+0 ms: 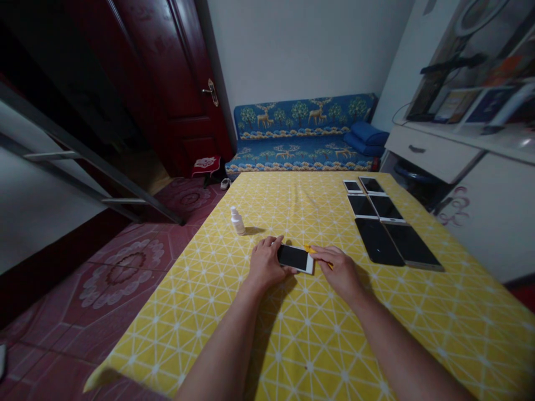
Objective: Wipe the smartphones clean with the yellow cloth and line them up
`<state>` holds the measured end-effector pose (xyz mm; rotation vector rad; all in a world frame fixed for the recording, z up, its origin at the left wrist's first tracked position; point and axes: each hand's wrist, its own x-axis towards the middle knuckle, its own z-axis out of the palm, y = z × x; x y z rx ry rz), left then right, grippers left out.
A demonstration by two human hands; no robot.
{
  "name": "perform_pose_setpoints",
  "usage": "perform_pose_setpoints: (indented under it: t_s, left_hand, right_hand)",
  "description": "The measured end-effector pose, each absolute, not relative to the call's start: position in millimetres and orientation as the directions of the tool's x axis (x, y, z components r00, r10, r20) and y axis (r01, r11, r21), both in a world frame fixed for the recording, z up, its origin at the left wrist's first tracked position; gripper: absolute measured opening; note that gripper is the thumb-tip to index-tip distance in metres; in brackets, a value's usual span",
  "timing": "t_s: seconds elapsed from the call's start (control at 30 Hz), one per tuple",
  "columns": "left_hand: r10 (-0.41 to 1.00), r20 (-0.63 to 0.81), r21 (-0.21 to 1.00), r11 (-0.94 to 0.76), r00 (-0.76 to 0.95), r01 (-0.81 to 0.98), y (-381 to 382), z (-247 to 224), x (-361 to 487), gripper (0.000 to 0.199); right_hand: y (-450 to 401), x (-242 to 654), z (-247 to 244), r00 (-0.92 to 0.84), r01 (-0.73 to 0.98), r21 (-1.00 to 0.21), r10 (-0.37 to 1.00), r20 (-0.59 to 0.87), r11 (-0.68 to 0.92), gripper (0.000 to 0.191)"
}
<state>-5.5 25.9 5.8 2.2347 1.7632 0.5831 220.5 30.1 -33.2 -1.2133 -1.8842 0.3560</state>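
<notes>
A white smartphone with a dark screen lies face up on the yellow patterned tablecloth. My left hand grips its left end, thumb along the near edge and fingers along the far one. At the phone's right end, my right hand is closed on a yellow cloth, which touches the phone's far right corner. How the cloth is folded under my fingers is hidden. Beyond my left hand a small white bottle stands upright.
Several phones and tablets, among them a black tablet, lie in two columns at the table's right. A blue patterned sofa borders the far edge. A white cabinet stands at right, a metal ladder at left.
</notes>
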Motion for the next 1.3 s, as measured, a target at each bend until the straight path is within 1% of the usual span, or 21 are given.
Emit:
perform_pose_setpoints:
  t_s: [0.13, 0.3, 0.6, 0.8, 0.87, 0.93, 1.03, 1.13, 1.2, 1.3]
  left_hand:
    - [0.969, 0.175, 0.424, -0.235, 0.176, 0.875, 24, 6, -4, 0.099]
    - [0.969, 0.176, 0.405, -0.231, 0.173, 0.885, 24, 7, -3, 0.098]
    - [0.971, 0.180, 0.391, -0.219, 0.159, 0.894, 26, 5, -4, 0.099]
    - [0.966, 0.183, 0.400, -0.245, 0.185, 0.883, 28, 1, -7, 0.087]
    - [0.964, 0.187, 0.397, -0.253, 0.192, 0.882, 28, 1, -8, 0.085]
    - [0.961, 0.189, 0.392, -0.263, 0.203, 0.882, 28, 1, -9, 0.081]
    - [0.949, 0.189, 0.382, -0.309, 0.254, 0.871, 27, 3, -12, 0.075]
    - [0.929, 0.189, 0.382, -0.368, 0.318, 0.848, 28, 5, -17, 0.068]
    - [0.917, 0.182, 0.397, -0.400, 0.356, 0.826, 30, 6, -21, 0.066]
    - [0.898, 0.167, 0.451, -0.437, 0.407, 0.778, 32, 7, -29, 0.069]
  right_hand:
    - [30, 221, -34, -0.176, 0.604, -0.638, 0.860, 0.478, 0.478, 0.040]
    - [26, 219, -33, -0.176, 0.529, -0.700, 0.868, 0.464, 0.481, 0.042]
    - [21, 213, -29, -0.185, 0.417, -0.744, 0.851, 0.492, 0.521, 0.036]
    - [18, 213, -25, -0.264, 0.362, -0.746, 0.829, 0.492, 0.558, 0.031]
    - [18, 215, -25, -0.278, 0.371, -0.745, 0.832, 0.480, 0.554, 0.030]
    - [19, 217, -26, -0.257, 0.393, -0.747, 0.844, 0.471, 0.536, 0.028]
    - [23, 222, -31, -0.166, 0.486, -0.715, 0.856, 0.489, 0.502, 0.026]
    - [29, 225, -37, -0.076, 0.593, -0.668, 0.856, 0.511, 0.451, 0.029]
    - [31, 227, -41, -0.039, 0.635, -0.651, 0.859, 0.511, 0.417, 0.033]
    - [34, 228, -44, -0.042, 0.669, -0.622, 0.857, 0.514, 0.406, 0.037]
